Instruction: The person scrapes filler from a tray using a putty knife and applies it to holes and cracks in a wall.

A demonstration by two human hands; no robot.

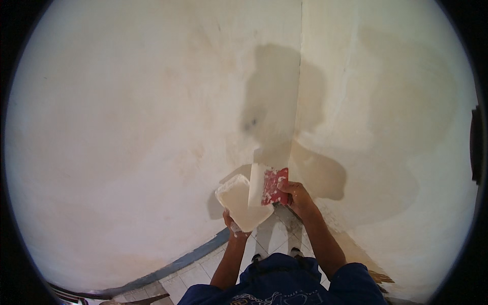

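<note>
One red, white-spattered scraper [271,186]

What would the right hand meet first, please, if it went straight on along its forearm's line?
Leading with the red scraper it holds, the right hand would probably meet the wall, just left of the corner; the gap is unclear.

The red spreader [270,186] hides part of the white tray [227,183] and some fingers of the right grip [297,197]. The tray partly conceals the left grip [234,223]. The lower edge truncates the blue shirt [277,277]. The dark right-rim object [476,145] is unidentifiable.
</note>
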